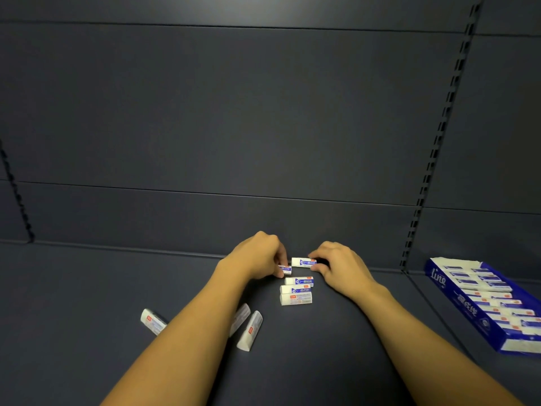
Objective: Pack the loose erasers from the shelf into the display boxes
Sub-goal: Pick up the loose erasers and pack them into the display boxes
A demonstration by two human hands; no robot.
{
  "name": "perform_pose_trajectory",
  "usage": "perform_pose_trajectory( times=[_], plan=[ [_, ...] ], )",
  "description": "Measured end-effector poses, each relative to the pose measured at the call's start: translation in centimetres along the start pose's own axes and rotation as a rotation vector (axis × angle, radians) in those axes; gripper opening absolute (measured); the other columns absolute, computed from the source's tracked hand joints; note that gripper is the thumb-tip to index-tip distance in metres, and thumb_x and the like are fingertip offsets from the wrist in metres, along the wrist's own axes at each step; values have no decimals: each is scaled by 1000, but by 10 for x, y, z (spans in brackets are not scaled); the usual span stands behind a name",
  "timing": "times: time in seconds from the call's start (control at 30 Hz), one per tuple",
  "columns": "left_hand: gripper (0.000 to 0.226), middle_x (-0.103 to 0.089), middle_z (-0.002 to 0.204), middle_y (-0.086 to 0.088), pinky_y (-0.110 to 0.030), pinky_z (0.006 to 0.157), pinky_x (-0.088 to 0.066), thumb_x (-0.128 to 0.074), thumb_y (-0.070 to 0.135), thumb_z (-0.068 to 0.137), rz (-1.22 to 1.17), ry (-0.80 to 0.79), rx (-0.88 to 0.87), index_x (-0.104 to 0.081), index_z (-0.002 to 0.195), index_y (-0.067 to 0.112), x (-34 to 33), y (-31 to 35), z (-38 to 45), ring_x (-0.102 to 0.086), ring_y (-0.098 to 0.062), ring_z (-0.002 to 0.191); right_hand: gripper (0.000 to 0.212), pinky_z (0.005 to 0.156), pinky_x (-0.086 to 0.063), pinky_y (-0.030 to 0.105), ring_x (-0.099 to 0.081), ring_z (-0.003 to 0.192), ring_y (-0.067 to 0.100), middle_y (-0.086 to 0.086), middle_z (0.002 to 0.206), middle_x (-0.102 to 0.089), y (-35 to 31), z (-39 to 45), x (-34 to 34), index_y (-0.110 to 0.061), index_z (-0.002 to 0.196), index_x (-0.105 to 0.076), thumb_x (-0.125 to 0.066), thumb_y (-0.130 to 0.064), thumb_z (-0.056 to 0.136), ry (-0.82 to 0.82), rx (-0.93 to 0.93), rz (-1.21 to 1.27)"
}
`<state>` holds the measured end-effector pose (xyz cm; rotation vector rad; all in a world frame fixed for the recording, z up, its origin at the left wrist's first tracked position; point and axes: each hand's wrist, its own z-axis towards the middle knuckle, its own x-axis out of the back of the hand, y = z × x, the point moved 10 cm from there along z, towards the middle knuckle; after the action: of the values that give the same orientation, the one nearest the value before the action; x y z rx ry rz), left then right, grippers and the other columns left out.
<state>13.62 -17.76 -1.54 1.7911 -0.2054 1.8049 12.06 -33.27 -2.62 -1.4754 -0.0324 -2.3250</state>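
Several white erasers with blue sleeves lie loose on the dark shelf point(87, 288). My left hand point(257, 254) pinches one eraser point(285, 269) near the shelf's back. My right hand point(336, 265) pinches another eraser point(304, 262) just right of it. Below them lie three more erasers point(299, 281) point(294, 289) point(295, 298), close together. Further erasers lie nearer me: one at the left point(152, 320), one partly under my left forearm point(241, 317), one beside it point(250, 331). A blue display box point(465, 312) filled with rows of erasers sits at the right.
The dark back panel point(263, 112) rises behind the shelf. Slotted uprights stand at the right point(439, 142) and far left point(17, 194). A seam in the shelf runs just left of the display box.
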Motion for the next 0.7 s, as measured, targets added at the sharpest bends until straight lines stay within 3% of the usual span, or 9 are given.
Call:
perform_pose_trajectory(
  times=[0.5,0.7],
  plan=[
    [31,-66,109,4,-36,84,-54,-81,25,82,70,45,-12,-74,111,29,4,-1,-6,-61,-17,99,26,90,-49,30,-60,101,13,-9,105,-63,3,7,-12,-19,113,-72,-71,-29,90,-73,4,132],
    [24,-62,112,2,-34,85,-52,-78,28,84,118,85,-37,-74,107,31,3,3,-4,-58,-17,102,24,89,-48,33,-58,103,16,-5,107,-62,1,7,-8,-20,116,-70,-65,-30,94,-70,29,17]
  ],
)
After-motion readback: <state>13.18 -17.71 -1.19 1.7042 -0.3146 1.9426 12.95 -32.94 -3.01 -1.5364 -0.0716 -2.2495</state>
